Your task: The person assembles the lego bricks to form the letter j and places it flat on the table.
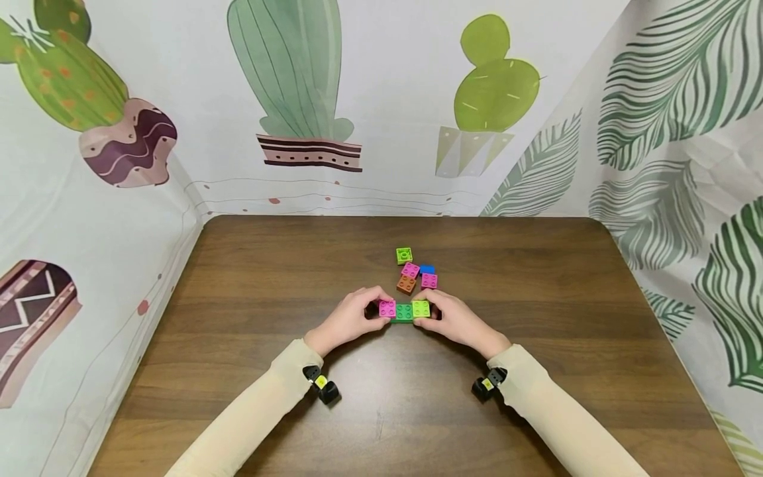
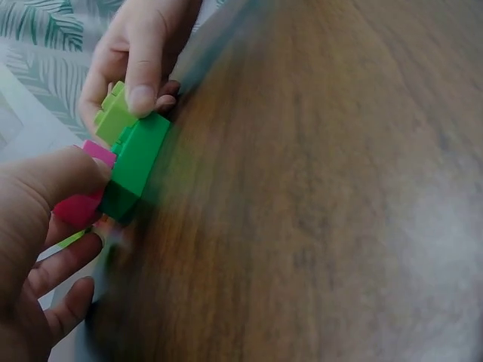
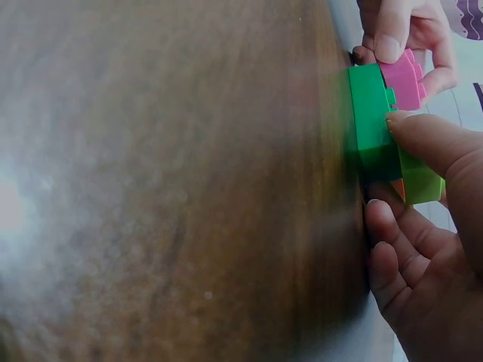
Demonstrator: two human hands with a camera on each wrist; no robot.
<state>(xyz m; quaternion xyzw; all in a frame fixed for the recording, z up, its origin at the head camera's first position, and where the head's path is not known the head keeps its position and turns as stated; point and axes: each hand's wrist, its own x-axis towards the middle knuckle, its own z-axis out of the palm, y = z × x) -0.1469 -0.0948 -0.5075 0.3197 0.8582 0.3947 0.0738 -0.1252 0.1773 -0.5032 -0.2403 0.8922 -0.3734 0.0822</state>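
A long green toy brick lies on the table with a pink brick at its left end and a lime brick at its right end, both higher than its studs. My left hand pinches the pink brick between thumb and fingers. From the other side, my right hand pinches the lime brick, its thumb along the near face. In the left wrist view the green brick shows its smooth near side. Fingers cover parts of both end bricks.
Just beyond the hands lie several loose bricks: an orange-brown one, a pink one, another pink one and a blue one. Farther back a lime brick is upside down. Patterned cloth hangs behind the wooden table.
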